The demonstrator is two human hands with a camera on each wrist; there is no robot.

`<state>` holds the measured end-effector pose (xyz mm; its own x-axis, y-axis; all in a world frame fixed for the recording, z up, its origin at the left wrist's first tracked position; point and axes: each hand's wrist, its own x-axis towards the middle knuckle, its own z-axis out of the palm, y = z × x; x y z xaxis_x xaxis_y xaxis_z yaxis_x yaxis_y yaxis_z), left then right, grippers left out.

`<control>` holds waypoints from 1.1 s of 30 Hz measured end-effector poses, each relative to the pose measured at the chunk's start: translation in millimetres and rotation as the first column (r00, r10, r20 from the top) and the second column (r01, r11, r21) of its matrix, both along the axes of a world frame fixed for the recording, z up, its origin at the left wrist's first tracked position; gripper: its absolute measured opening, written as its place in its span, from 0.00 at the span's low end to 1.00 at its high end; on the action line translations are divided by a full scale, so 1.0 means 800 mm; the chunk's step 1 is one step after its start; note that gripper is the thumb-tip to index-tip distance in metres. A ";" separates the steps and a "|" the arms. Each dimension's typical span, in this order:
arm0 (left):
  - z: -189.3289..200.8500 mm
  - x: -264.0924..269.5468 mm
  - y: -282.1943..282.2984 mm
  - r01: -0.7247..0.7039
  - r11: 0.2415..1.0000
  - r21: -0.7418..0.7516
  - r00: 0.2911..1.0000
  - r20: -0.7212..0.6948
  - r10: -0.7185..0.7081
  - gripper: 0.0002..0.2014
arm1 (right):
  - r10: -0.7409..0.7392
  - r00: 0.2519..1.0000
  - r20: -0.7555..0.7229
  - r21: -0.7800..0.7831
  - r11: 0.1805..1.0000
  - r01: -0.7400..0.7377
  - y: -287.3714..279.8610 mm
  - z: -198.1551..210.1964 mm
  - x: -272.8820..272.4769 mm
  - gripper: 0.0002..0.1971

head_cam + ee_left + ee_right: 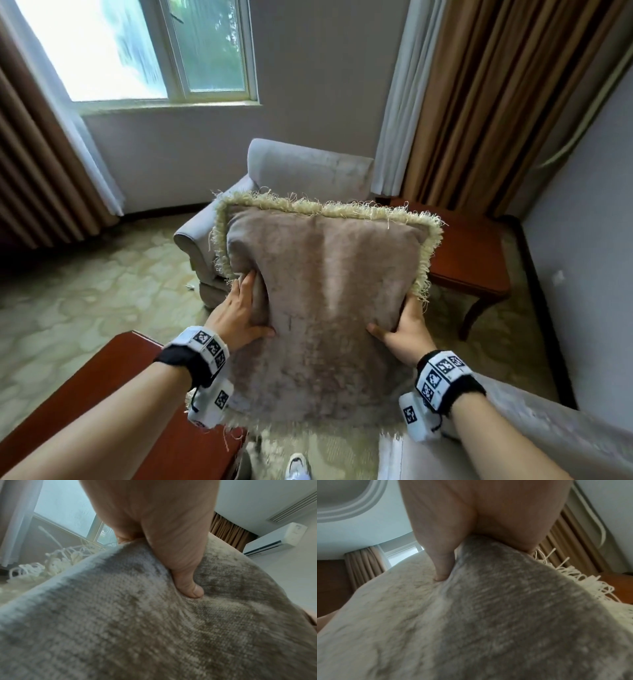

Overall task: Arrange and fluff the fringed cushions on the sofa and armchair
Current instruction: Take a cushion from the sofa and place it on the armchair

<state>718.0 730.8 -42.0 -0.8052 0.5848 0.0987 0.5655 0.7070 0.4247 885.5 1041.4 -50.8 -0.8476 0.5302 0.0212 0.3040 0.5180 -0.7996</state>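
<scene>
A square taupe velvet cushion (325, 301) with a cream fringe (342, 207) is held up in the air in front of me, tilted away. My left hand (239, 311) grips its left edge, thumb pressed into the front face and fingers wrapped behind. My right hand (400, 329) grips the right edge the same way. In the left wrist view the thumb (187, 582) digs into the cushion (154, 628). In the right wrist view the thumb (441, 573) presses into the fabric (488, 615). Behind the cushion stands the grey armchair (308, 168), its seat hidden.
A dark wooden side table (472, 253) stands right of the armchair. A reddish wooden table (102, 394) lies at lower left. The sofa arm (548, 431) shows at lower right. Brown curtains (479, 96) hang on both sides of the window (154, 51). Patterned carpet (85, 301) covers the floor.
</scene>
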 end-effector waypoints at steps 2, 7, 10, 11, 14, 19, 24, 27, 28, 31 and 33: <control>-0.011 -0.045 0.024 0.015 1.000 0.000 1.000 -0.005 -0.015 0.68 | 0.001 1.000 0.003 0.019 1.000 -0.001 0.020 -0.005 -0.040 0.49; -0.003 -0.155 0.110 0.045 0.998 0.053 0.999 0.021 -0.046 0.70 | -0.039 0.998 0.043 0.054 0.998 0.036 0.096 0.002 -0.133 0.49; 0.007 -0.219 0.166 0.061 0.996 0.059 0.998 0.018 -0.062 0.70 | -0.088 0.995 0.055 0.087 0.993 0.083 0.145 0.011 -0.190 0.49; 0.009 -0.239 0.182 0.065 0.996 0.057 0.998 0.005 -0.066 0.70 | -0.110 0.991 0.073 0.103 0.989 0.102 0.161 0.010 -0.208 0.50; 0.009 -0.286 0.221 0.073 0.997 0.023 0.997 0.013 -0.073 0.68 | -0.144 0.982 0.119 0.106 0.986 0.132 0.196 -0.002 -0.257 0.51; -0.009 -0.393 0.265 0.043 0.998 0.048 0.997 0.064 -0.046 0.67 | -0.095 0.985 0.142 0.070 0.994 0.086 0.245 -0.031 -0.374 0.52; -0.032 -0.511 0.289 -0.068 0.997 -0.029 0.991 0.114 0.071 0.69 | 0.013 0.990 0.143 0.035 0.999 -0.018 0.282 -0.066 -0.524 0.50; -0.038 -0.578 0.294 -0.157 0.986 -0.057 0.982 0.095 0.162 0.69 | 0.087 0.984 0.154 0.020 0.996 -0.092 0.295 -0.071 -0.612 0.50; -0.036 -0.595 0.293 -0.181 0.981 -0.066 0.978 0.094 0.186 0.69 | 0.111 0.980 0.164 0.017 0.993 -0.115 0.299 -0.070 -0.639 0.50; -0.037 -0.647 0.286 -0.246 0.967 -0.062 0.963 0.097 0.252 0.69 | 0.166 0.967 0.192 0.024 0.984 -0.174 0.303 -0.063 -0.715 0.53; -0.041 -0.685 0.280 -0.265 0.962 -0.058 0.957 0.105 0.270 0.70 | 0.192 0.960 0.202 0.028 0.979 -0.202 0.303 -0.058 -0.762 0.53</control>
<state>170.1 954.5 -74.6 -0.9372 0.3482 -0.0206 0.3043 0.8450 0.4397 276.0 1284.0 -97.5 -0.9251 0.3548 -0.1354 0.3410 0.6195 -0.7071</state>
